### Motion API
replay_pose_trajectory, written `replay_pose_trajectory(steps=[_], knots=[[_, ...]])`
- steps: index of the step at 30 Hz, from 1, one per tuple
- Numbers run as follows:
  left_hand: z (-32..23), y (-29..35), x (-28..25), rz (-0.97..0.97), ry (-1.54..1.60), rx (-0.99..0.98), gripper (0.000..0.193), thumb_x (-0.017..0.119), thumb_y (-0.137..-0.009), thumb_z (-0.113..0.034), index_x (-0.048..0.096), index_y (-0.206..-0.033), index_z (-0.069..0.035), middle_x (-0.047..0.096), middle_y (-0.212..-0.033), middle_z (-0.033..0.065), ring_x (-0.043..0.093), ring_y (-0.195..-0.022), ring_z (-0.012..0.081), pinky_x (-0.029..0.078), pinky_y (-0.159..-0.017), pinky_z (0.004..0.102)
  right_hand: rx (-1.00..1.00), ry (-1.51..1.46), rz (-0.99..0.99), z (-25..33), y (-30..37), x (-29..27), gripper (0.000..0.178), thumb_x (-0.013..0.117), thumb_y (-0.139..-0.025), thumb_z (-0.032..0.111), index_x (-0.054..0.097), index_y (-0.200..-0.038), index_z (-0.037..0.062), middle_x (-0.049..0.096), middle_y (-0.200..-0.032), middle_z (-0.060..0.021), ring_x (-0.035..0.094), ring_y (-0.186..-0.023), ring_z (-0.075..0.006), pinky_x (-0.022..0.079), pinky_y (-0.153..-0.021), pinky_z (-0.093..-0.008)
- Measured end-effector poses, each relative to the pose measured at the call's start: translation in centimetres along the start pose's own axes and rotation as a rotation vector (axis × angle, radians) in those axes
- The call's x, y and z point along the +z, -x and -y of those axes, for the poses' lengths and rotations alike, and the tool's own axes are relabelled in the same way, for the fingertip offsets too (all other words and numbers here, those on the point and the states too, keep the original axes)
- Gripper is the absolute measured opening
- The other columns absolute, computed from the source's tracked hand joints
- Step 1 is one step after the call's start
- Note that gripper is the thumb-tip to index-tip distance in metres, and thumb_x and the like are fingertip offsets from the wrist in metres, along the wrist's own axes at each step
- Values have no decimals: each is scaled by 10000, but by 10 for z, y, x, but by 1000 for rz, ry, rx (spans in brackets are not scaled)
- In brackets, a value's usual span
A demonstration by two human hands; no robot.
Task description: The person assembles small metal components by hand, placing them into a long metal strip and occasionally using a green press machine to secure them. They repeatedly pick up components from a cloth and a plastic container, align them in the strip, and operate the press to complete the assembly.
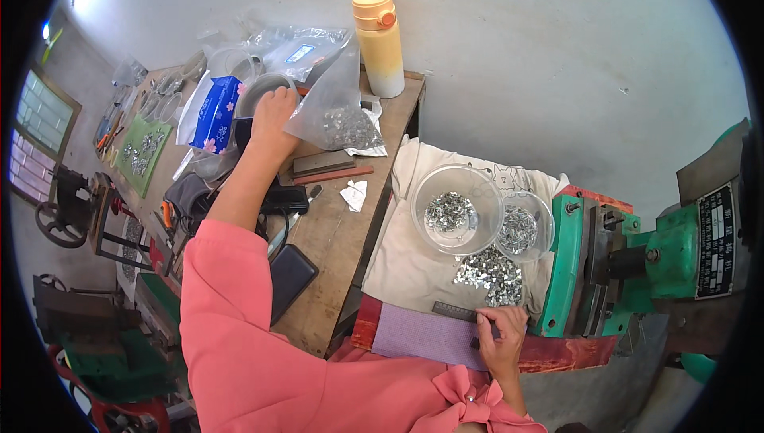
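My left hand (275, 117) reaches over the rim of a grey round bowl (259, 89) on the wooden table; its fingertips are hidden inside. Beside it a clear plastic bag (344, 115) holds many small metal pieces. My right hand (503, 337) is at the front of the cloth-covered bench, its fingers curled closed. Its index fingertip meets the end of a dark ruler-like strip (454, 310), and a small dark bit shows by the thumb. Just beyond lies a loose heap of shiny metal pieces (495, 275). Two clear plastic tubs (420, 214) (549, 230) hold more pieces.
A green machine press (567, 266) stands right of the cloth (390, 250). A yellow bottle (380, 47) is at the table's back corner. Under my left arm are a dark wallet-like case (293, 278) and a blue tissue pack (215, 115). A purple mat (426, 336) lies in front.
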State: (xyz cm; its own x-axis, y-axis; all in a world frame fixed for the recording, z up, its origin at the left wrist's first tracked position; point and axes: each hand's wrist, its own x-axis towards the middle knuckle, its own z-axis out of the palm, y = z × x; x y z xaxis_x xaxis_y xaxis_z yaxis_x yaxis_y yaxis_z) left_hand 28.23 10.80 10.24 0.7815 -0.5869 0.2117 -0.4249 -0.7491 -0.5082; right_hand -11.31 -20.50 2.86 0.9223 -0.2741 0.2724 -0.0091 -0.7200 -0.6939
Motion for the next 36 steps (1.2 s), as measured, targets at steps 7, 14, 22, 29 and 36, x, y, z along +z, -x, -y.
replay_pose_trajectory(steps=[7, 14, 22, 29, 36], knots=[[-5, -5, 11, -79, -92, 76, 167, 583, -843, -174, 661, -976, -109, 630, -940, 67, 575, -959, 215, 430, -806, 347, 14, 1, 22, -3, -1, 0, 84, 725, -831, 59, 724, -913, 76, 668, -832, -66, 600, -820, -264, 405, -851, -388], [-17, -10, 3, 78, -151, 97, 259, 564, -902, -190, 645, -1137, -118, 649, -1062, 37, 568, -1082, 171, 421, -892, 312, 24, 4, 10, -6, 0, -2, 86, 723, -830, 55, 722, -913, 77, 665, -822, -60, 600, -818, -260, 405, -859, -388], [25, 3, 151, -208, 865, -42, 256, 429, -1012, -159, 582, -1186, -51, 643, -1218, 109, 554, -1198, 213, 414, -1046, 349, 3, -29, -8, -10, 3, -2, 101, 732, -823, 44, 726, -918, 78, 690, -854, -56, 616, -813, -253, 402, -868, -385], [18, -11, 110, -112, 84, 30, 366, 563, -910, -144, 613, -1264, -68, 632, -1272, 121, 580, -1149, 286, 438, -998, 382, 33, -11, -22, -12, 5, -6, 116, 734, -823, 44, 726, -933, 78, 687, -857, -55, 618, -816, -250, 399, -880, -388], [1, 10, 14, -59, 86, 100, 352, 590, -852, -85, 627, -1195, -17, 636, -1242, 146, 595, -1105, 313, 465, -935, 391, 6, 35, -37, -12, 0, -7, 123, 744, -816, 51, 724, -934, 82, 676, -843, -45, 618, -812, -241, 398, -878, -391]])
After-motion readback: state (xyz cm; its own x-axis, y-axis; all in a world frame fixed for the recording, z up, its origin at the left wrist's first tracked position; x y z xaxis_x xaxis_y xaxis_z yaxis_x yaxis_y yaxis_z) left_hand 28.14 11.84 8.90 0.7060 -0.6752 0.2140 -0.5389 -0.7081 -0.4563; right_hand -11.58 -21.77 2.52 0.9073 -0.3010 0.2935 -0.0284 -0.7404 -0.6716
